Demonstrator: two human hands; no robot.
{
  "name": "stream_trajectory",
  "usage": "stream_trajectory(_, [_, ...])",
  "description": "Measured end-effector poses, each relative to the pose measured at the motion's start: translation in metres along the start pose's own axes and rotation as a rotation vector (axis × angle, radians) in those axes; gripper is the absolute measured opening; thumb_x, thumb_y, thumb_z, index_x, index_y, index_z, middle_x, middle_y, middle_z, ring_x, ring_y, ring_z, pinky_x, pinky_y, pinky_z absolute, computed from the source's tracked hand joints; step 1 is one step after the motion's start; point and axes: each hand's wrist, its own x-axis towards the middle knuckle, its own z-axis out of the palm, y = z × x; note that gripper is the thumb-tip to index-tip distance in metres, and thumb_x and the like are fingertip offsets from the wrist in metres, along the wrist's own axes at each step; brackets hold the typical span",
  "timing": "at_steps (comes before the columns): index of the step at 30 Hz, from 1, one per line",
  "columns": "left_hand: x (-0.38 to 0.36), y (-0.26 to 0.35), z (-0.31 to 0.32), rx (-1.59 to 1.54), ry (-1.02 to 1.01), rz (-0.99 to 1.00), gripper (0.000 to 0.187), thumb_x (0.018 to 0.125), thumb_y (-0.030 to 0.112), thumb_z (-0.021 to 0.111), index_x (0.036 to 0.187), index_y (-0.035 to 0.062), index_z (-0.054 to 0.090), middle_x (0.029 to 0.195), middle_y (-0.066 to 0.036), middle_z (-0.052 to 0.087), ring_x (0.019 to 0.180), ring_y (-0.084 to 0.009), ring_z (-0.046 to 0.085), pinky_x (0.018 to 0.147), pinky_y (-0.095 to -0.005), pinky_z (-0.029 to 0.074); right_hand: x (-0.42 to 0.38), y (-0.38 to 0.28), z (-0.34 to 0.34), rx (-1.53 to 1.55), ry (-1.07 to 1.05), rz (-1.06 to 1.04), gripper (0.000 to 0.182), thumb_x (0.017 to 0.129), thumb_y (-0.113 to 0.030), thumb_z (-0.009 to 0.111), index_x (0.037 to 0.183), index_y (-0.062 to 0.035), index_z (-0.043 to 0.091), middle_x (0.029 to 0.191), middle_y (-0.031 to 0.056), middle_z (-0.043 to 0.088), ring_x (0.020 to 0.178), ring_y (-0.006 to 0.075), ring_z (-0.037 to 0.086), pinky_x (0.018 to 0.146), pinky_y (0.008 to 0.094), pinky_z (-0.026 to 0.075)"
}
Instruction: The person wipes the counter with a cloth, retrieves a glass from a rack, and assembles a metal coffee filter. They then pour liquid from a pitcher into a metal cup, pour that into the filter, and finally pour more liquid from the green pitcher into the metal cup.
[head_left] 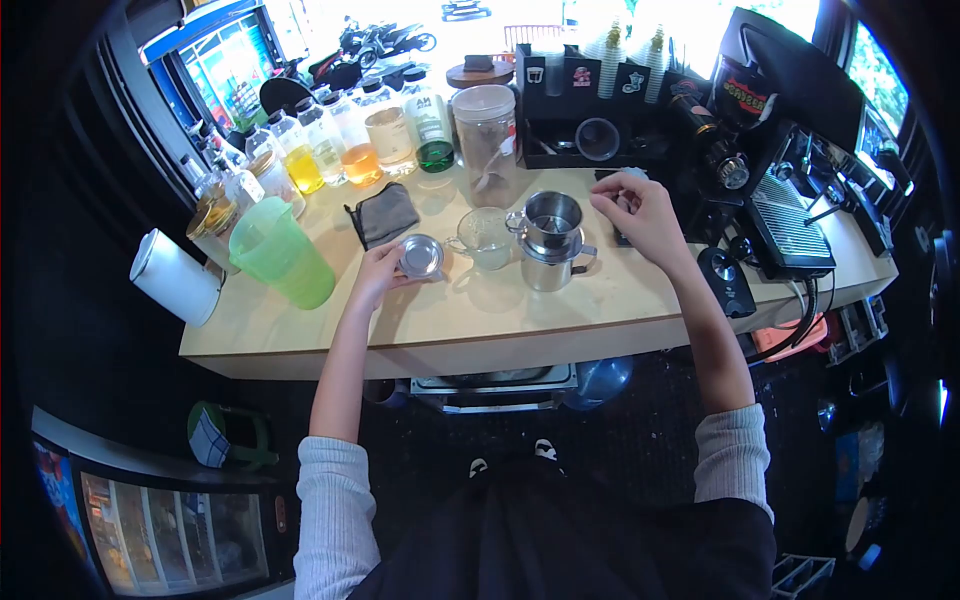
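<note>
My left hand grips a small round metal lid by its edge, low over the counter. Just right of it stands a clear glass cup with a handle. A metal drip coffee filter sits on top of a small metal pitcher, its open top facing up. My right hand hovers right of the filter, fingers curled and thumb near the fingertips; whether anything small is between them I cannot make out. Behind the cup rises a tall clear canister with brown contents and a scoop.
A green pitcher and a folded grey cloth lie left on the wooden counter. Several bottles line the back. On the right are an espresso machine, a grinder and a black cup organizer.
</note>
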Motion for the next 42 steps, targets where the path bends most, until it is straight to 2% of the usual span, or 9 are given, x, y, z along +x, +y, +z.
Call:
stream_trajectory(6, [0.012,-0.022,0.006,0.208,0.051,0.018,0.027,0.088,0.014,0.052,0.109,-0.0033,0.056,0.094,-0.012,0.062,0.071,-0.0165,0.065,0.052,-0.0258,0.054,-0.016,0.07,-0.021,0.019,0.022,0.158,0.018,0.076,-0.013,0.065,0.088,0.0001,0.066,0.057,-0.0029,0.05,0.051,0.0021,0.035,0.046,0.0215,0.029])
stream_trajectory(10, [0.009,-0.012,0.003,0.386,0.094,0.055,0.031,0.086,0.017,0.055,0.109,-0.0027,0.056,0.099,-0.013,0.063,0.073,-0.0218,0.065,0.06,-0.0337,0.056,-0.016,0.075,-0.023,0.022,0.014,0.179,0.017,0.076,-0.011,0.064,0.089,0.0006,0.066,0.061,-0.0029,0.053,0.052,0.0017,0.035,0.047,0.021,0.029])
stream_trajectory(12, [0.01,0.001,-0.002,0.909,0.168,0.246,0.033,0.082,0.018,0.059,0.11,0.0001,0.057,0.105,-0.015,0.062,0.085,-0.0294,0.064,0.077,-0.0386,0.052,-0.011,0.069,-0.019,0.046,0.007,0.162,0.018,0.076,-0.011,0.064,0.09,0.0008,0.065,0.063,-0.0031,0.054,0.052,0.0014,0.035,0.047,0.0204,0.029])
stream_trajectory(18, [0.061,-0.018,-0.01,1.325,0.701,0.83,0.03,0.08,0.015,0.059,0.108,0.0041,0.059,0.108,-0.019,0.057,0.102,-0.0332,0.054,0.088,-0.0361,0.043,0.0,0.054,-0.004,0.137,0.026,0.107,0.02,0.077,-0.009,0.063,0.094,0.0019,0.063,0.07,-0.0036,0.056,0.056,-0.0004,0.037,0.05,0.0168,0.031])
stream_trajectory(21, [0.064,-0.002,-0.028,1.103,0.398,0.465,0.03,0.083,0.01,0.054,0.112,0.0027,0.055,0.105,-0.02,0.054,0.098,-0.0354,0.053,0.084,-0.0397,0.044,-0.008,0.043,-0.001,0.243,0.004,0.13,0.021,0.078,-0.008,0.063,0.096,0.0014,0.063,0.073,-0.0033,0.056,0.057,-0.0001,0.038,0.052,0.0167,0.033])
stream_trajectory(28, [0.001,0.064,-0.034,0.844,0.678,0.959,0.016,0.085,0.002,0.047,0.096,-0.0028,0.056,0.091,-0.018,0.053,0.083,-0.0347,0.055,0.075,-0.0393,0.044,-0.017,-0.037,0.022,0.214,-0.029,-0.06,0.024,0.079,-0.009,0.064,0.101,-0.0015,0.062,0.077,-0.0003,0.058,0.06,0.0028,0.043,0.057,0.0189,0.039])
stream_trajectory(33, [-0.069,0.08,-0.027,0.49,0.303,0.863,0.02,0.087,0.004,0.049,0.106,0.0002,0.055,0.102,-0.011,0.055,0.086,-0.0189,0.058,0.075,-0.0294,0.046,-0.033,-0.088,0.116,0.311,-0.32,-0.149,0.041,0.082,-0.014,0.064,0.119,-0.0041,0.05,0.098,0.0038,0.057,0.081,0.0068,0.052,0.069,0.0227,0.044])
stream_trajectory(37, [-0.113,0.071,-0.009,0.126,-0.003,0.704,0.024,0.086,0.005,0.054,0.111,0.0023,0.055,0.111,-0.004,0.055,0.089,-0.0077,0.055,0.072,-0.0202,0.045,-0.04,-0.082,0.205,0.658,-0.423,-0.058,0.037,0.082,-0.024,0.065,0.11,-0.0022,0.053,0.088,0.0045,0.057,0.08,0.0115,0.052,0.068,0.0255,0.044])
stream_trajectory(42, [-0.14,0.065,-0.015,0.191,0.246,0.646,0.037,0.089,0.013,0.053,0.123,0.0025,0.045,0.119,-0.008,0.051,0.09,-0.0086,0.055,0.064,-0.0157,0.044,-0.051,-0.069,0.216,0.955,-0.47,0.134,0.024,0.086,-0.021,0.061,0.099,-0.004,0.052,0.087,0.0008,0.054,0.084,0.0066,0.05,0.076,0.0231,0.041])
